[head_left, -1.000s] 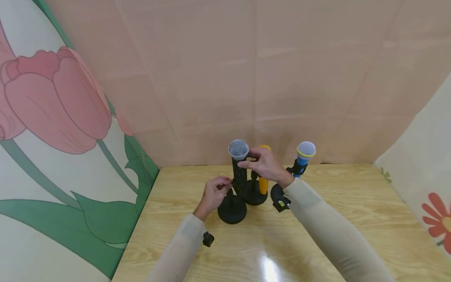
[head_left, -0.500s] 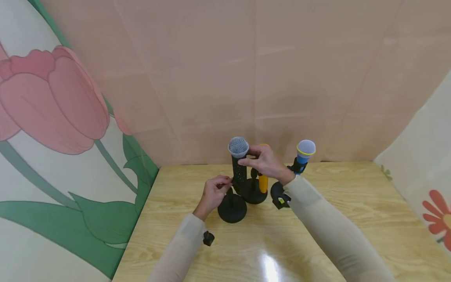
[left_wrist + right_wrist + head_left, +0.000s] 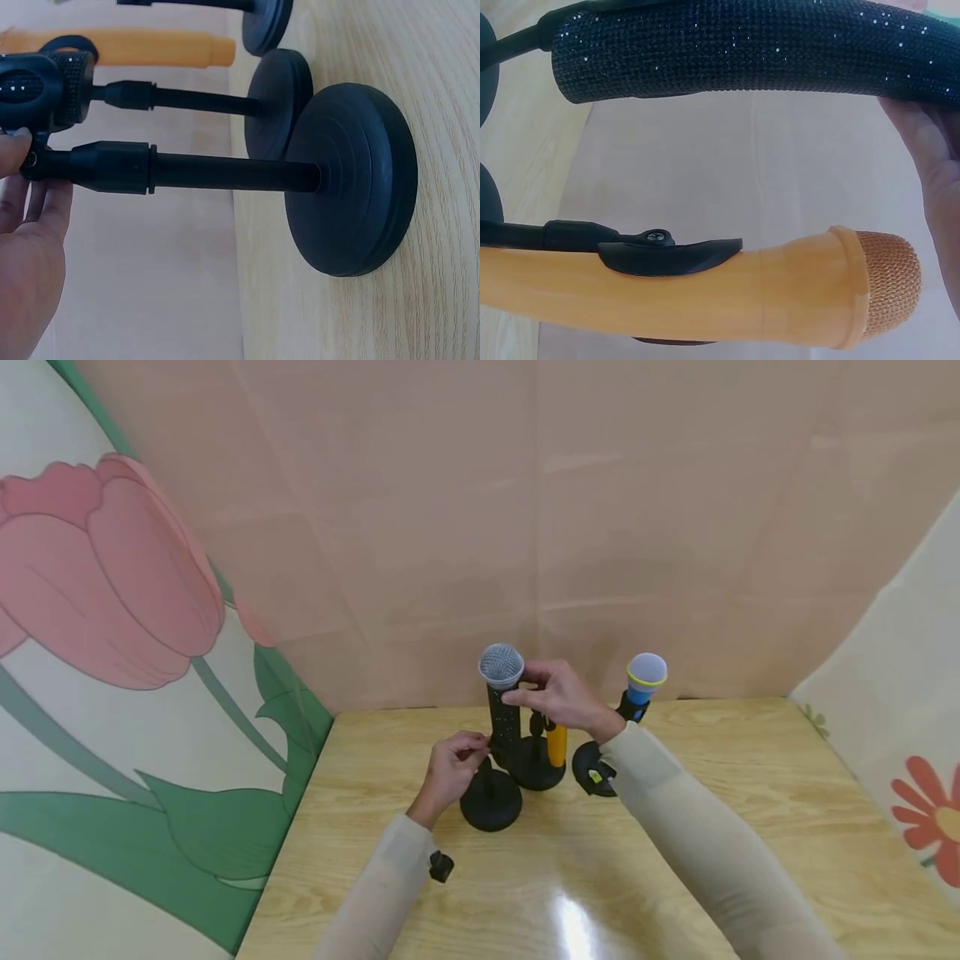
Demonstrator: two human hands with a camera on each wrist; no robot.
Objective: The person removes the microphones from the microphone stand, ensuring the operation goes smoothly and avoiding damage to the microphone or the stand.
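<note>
- Right hand [image 3: 558, 697] grips the black glitter mic [image 3: 502, 710] just under its mesh head, fingers [image 3: 930, 142] curled round the body. Mic stands upright over the front stand [image 3: 491, 797], at the back-middle of the bench [image 3: 675, 860].
- Left hand [image 3: 450, 768] pinches the top of that stand's stem at the clip joint [image 3: 56, 161], fingers clenched on it. Can't tell if the mic is fully seated in the clip.
- Risk: a sideways pull from the right hand while the left only pinches. The stand's base [image 3: 352, 180] could tip, I'd guess.
- Risk: the orange mic [image 3: 705, 289] sits just beside, right behind the right hand's knuckles. A bump there could rock its stand [image 3: 536, 764], whose base nearly touches the front one.
- Risk: glitter body may slip in the grip if the clip is tight, so the hand could jerk free toward the blue mic [image 3: 643, 681].
- Risk: the right sleeve [image 3: 660, 777] hangs over the blue mic's base [image 3: 592, 768]; a dragged forearm could shift it.
</note>
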